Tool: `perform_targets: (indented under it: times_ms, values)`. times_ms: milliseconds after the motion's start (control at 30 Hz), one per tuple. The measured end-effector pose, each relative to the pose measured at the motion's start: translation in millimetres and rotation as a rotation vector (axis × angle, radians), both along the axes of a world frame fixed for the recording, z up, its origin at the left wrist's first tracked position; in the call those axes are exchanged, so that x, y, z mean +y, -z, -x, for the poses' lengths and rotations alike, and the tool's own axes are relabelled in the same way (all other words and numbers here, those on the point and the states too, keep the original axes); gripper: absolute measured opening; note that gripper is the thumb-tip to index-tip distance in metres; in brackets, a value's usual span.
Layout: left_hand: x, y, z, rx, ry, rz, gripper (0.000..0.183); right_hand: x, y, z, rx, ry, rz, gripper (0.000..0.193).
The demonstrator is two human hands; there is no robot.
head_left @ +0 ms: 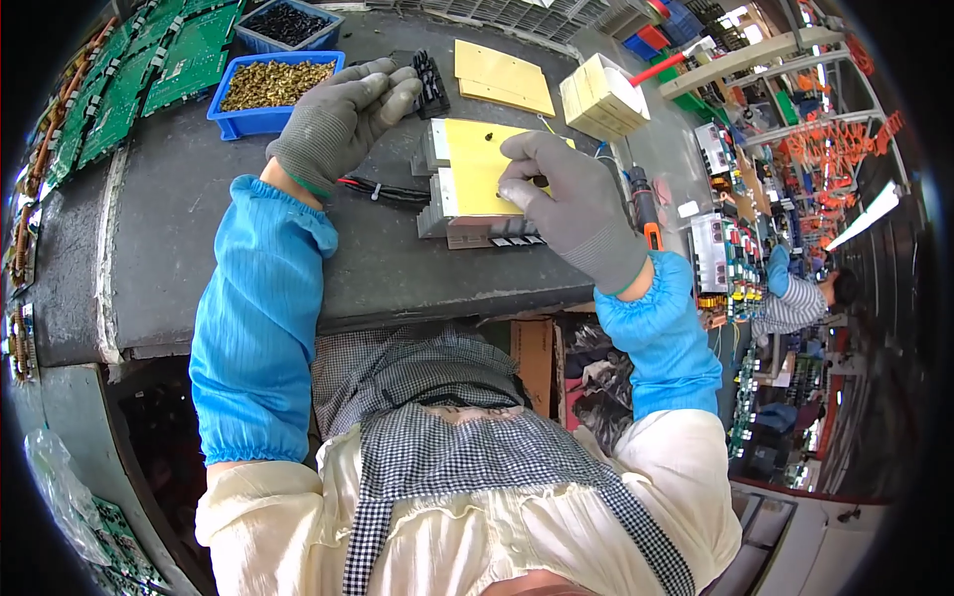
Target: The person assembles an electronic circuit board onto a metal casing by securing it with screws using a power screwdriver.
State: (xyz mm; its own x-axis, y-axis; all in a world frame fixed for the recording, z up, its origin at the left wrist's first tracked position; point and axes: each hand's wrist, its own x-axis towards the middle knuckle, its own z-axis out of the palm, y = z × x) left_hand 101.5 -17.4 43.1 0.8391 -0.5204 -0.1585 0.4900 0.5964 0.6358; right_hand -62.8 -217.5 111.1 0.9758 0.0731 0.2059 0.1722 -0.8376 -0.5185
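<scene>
Both my hands wear grey knit gloves. My left hand [343, 121] hovers over the bench beside a blue bin of small brass-coloured parts [276, 85]. Its fingers are curled and cupped, and whatever lies in the palm is hidden. My right hand [574, 199] rests over a yellow sheet [475, 164] on top of a finned grey metal block [437, 221]. Thumb and fingers bend in a pinch at the sheet's surface, but what sits between them is too small to make out. A small dark piece [488, 137] stands on the sheet near its far edge.
Farther back lie more yellow sheets [504, 77], a black part [429, 85] and a bin of black pieces [286, 24]. A pale block [603, 97] holds a red-handled tool [658, 70]. An orange-black screwdriver [644, 207] is right of my hand. Green circuit boards [189, 62] line the left.
</scene>
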Motion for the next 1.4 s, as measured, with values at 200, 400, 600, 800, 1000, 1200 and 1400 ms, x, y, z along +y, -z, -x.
perform_targets:
  times_ms: [200, 400, 600, 800, 1000, 1200, 1400]
  values:
    - [2.8, 5.5, -3.9, -0.197, 0.077, -0.233, 0.030, 3.1, -0.1, 0.7, -0.006, 0.005, 0.012, 0.024]
    - [3.1, 3.7, -0.5, -0.334, 0.116, -0.231, 0.035, 1.9, -3.1, -4.2, -0.197, -0.169, 0.350, 0.028]
    - [9.5, 2.9, -1.9, -0.052, 0.233, -0.133, 0.042, 19.3, -26.4, -32.2, -0.328, -0.166, 0.034, 0.033]
    - [7.8, -1.0, 2.7, -0.088, 0.255, -0.068, 0.045, 54.4, -20.5, -85.6, -0.490, -0.308, 0.097, 0.026]
    - [7.7, -5.5, 7.3, -0.414, 0.182, -0.363, 0.055, 58.2, -14.4, -99.8, -0.561, -0.303, 0.250, 0.024]
    - [6.6, -2.8, 2.4, -0.331, -0.010, -0.283, 0.057, 35.0, -35.6, -58.2, -0.294, -0.041, -0.047, 0.030]
    - [5.7, 7.6, -6.0, -0.402, 0.054, -0.250, 0.050, -30.6, -8.2, 11.5, -0.119, 0.142, 0.013, 0.031]
